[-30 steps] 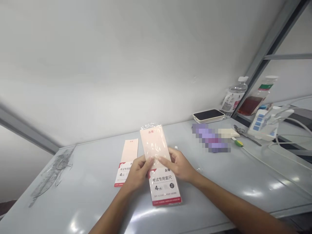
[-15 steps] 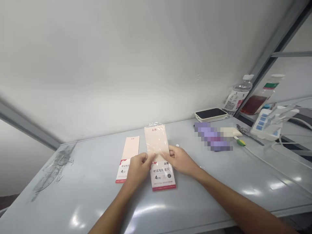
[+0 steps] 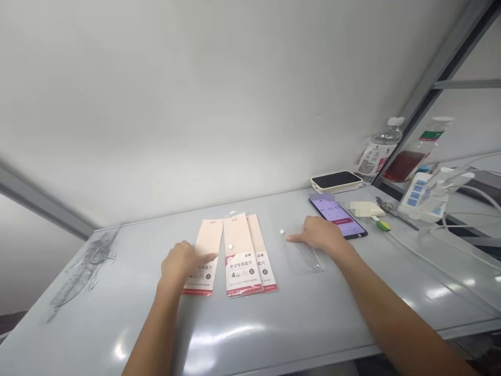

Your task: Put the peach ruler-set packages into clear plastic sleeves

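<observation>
The open left hand (image 3: 183, 261) is resting on a pink-and-white paper packet (image 3: 201, 256), well apart from the right hand (image 3: 317, 233), which is pressing a clear plastic sleeve (image 3: 301, 256) onto the grey counter (image 3: 313, 324) beside two more packets (image 3: 238, 256).

Bright, flat, cool light here, seemingly from overhead! Look at my glossy pale-grey tabletop (image 3: 297, 334): long white glare streaks run along its near side. My left forearm (image 3: 151, 324) throws a dark reflection into that shine, and shadows stay faint. Out at the edge, the grey metal rail (image 3: 39, 203) slants hard under wide-lens distortion. A blocky pixelated patch (image 3: 323, 197) blurs the top of the phone's lit purple screen (image 3: 336, 219).
</observation>
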`<state>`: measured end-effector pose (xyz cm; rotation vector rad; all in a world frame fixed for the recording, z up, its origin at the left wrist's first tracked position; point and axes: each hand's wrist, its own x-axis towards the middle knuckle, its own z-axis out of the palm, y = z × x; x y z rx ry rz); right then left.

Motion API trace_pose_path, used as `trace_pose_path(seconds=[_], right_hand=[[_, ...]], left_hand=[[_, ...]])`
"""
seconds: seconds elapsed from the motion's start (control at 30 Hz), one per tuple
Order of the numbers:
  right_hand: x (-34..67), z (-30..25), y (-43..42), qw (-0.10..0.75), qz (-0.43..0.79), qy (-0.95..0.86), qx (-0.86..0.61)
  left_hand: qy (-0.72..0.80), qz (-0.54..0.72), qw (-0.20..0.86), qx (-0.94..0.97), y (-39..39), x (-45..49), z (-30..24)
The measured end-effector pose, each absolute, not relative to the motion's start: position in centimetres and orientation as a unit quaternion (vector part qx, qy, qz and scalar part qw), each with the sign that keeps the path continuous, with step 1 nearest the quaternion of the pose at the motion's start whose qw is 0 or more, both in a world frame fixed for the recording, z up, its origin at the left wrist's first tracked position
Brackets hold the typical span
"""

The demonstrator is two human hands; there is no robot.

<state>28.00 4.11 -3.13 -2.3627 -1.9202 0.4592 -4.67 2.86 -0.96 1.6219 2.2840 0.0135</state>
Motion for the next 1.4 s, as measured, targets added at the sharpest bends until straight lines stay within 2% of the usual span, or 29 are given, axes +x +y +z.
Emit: trace_pose_path(seconds=[0.07,0.13,0.27,0.43,0.53,0.7,0.83,0.97,1.17,1.4], right_hand=[[27.8,-3.2,4.2,0.035,0.185,-0.627,-0.756],[27.7,-3.1,4.3,0.076,0.234,-0.629,-0.738],[27.1,-2.5,4.1,0.257,0.285,-0.629,-0.677],[25.0,-1.1,2.8,0.469,0.221,-0.631,-0.577],[23.6,-0.7,1.9,0.530,0.166,-0.633,-0.539],[21.9,-1.0,0.8,0.547,0.141,-0.654,-0.503],[21.1,-1.1,0.2,0.555,0.178,-0.662,-0.471],[20.8,-0.8,-0.3,0.567,0.344,-0.630,-0.405],[21.0,-0.6,-0.2,0.545,0.651,-0.457,-0.264],[20.1,-0.4,-0.7,0.521,0.769,-0.315,-0.194]], left_hand=[[0.798,0.026,0.209,0.564,2.9,-5.0,-1.0],[0.793,0.079,0.253,0.548,2.9,-5.1,-0.8],[0.752,0.251,0.315,0.521,2.8,-4.5,0.2],[0.621,0.452,0.391,0.508,1.3,-1.7,2.0],[0.565,0.470,0.420,0.532,-0.4,0.8,2.0],[0.526,0.458,0.424,0.577,-2.8,4.0,0.2],[0.537,0.449,0.443,0.561,-2.8,4.5,-0.4],[0.558,0.475,0.428,0.529,-2.0,3.8,0.1],[0.547,0.505,0.425,0.515,-1.2,2.7,0.3],[0.547,0.571,0.387,0.474,-1.5,3.0,0.6]])
